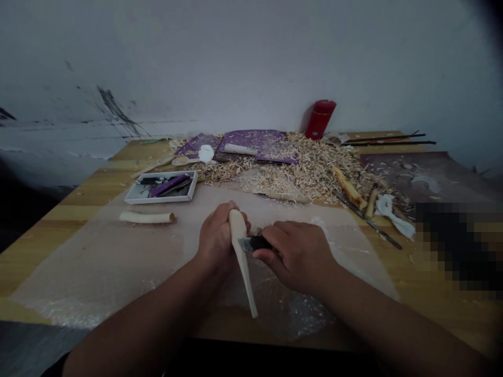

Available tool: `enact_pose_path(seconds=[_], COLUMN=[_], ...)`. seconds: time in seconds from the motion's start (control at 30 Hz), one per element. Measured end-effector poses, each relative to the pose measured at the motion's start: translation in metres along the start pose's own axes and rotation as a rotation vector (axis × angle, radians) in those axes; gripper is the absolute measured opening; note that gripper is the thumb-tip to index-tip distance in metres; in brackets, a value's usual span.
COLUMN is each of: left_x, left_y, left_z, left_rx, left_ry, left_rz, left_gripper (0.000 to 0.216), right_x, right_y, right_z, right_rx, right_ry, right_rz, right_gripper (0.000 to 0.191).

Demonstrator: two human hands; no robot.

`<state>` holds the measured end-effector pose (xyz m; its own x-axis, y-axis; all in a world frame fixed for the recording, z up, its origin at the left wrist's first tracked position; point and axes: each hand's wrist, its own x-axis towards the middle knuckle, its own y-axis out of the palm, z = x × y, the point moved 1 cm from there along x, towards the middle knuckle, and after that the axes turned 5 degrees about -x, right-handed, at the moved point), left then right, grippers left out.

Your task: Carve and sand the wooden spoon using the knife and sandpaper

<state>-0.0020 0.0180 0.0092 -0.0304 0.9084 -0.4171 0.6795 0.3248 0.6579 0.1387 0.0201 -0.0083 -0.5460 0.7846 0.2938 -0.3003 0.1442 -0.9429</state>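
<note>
My left hand (pixel 215 238) is wrapped round the thick upper end of a pale carved wooden piece (pixel 244 267), whose thin end points down toward me. My right hand (pixel 296 254) grips a knife (pixel 251 244) with a dark handle. Its short blade lies against the right side of the wooden piece, just below my left fingers. Both hands hover over a clear plastic sheet (pixel 118 262) spread on the wooden table (pixel 47 220).
A white tray of tools (pixel 162 187) and a pale wooden stick (pixel 146 217) lie at the left. A heap of wood shavings (pixel 306 167), purple sheets (pixel 251 141), a red cylinder (pixel 320 119) and several wooden pieces and tools (pixel 353 193) lie behind and right.
</note>
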Motion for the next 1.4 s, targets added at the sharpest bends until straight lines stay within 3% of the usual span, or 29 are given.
enact_pose_path(seconds=[0.1,0.17,0.27,0.37,0.47,0.7,0.83,0.97,1.03,1.17,1.3,1.4], left_x=[-0.003,-0.002,0.006,0.012,0.014,0.015,0.014,0.013,0.013,0.013,0.015,0.016], left_y=[-0.001,-0.003,-0.006,-0.008,-0.008,-0.009,-0.01,-0.011,-0.012,-0.013,-0.016,-0.017], left_z=[-0.006,-0.009,-0.007,-0.002,0.001,0.004,0.005,0.006,0.006,0.005,0.006,0.007], left_rx=[-0.018,-0.022,0.027,0.062,0.086,0.175,0.215,0.304,0.345,0.356,0.357,0.353], left_ry=[0.052,0.123,0.167,0.184,0.196,0.162,0.113,0.079,0.073,0.097,0.091,0.1], left_rz=[0.112,0.085,-0.027,-0.06,-0.022,0.069,0.124,0.166,0.171,0.16,0.166,0.164], left_gripper=[0.031,0.03,0.028,0.027,0.027,0.026,0.032,0.041,0.044,0.044,0.043,0.043], right_x=[0.004,0.006,0.008,0.009,0.009,0.008,0.009,0.007,0.005,0.006,0.01,0.011], right_y=[0.0,-0.001,0.001,0.006,0.011,0.018,0.017,0.007,0.004,0.013,0.024,0.025], right_z=[-0.032,-0.048,-0.049,-0.036,-0.03,-0.04,-0.041,-0.039,-0.04,-0.049,-0.059,-0.061], right_rx=[-0.074,-0.052,-0.01,-0.026,-0.032,0.1,0.155,0.328,0.474,0.736,0.815,0.911], right_ry=[0.284,0.377,0.294,0.199,0.18,0.206,0.194,0.216,0.237,0.283,0.355,0.307], right_rz=[0.011,-0.006,0.037,0.129,0.184,0.108,-0.002,-0.277,-0.352,-0.284,-0.161,-0.119], right_gripper=[0.041,0.042,0.042,0.04,0.037,0.033,0.038,0.037,0.035,0.028,0.014,0.018])
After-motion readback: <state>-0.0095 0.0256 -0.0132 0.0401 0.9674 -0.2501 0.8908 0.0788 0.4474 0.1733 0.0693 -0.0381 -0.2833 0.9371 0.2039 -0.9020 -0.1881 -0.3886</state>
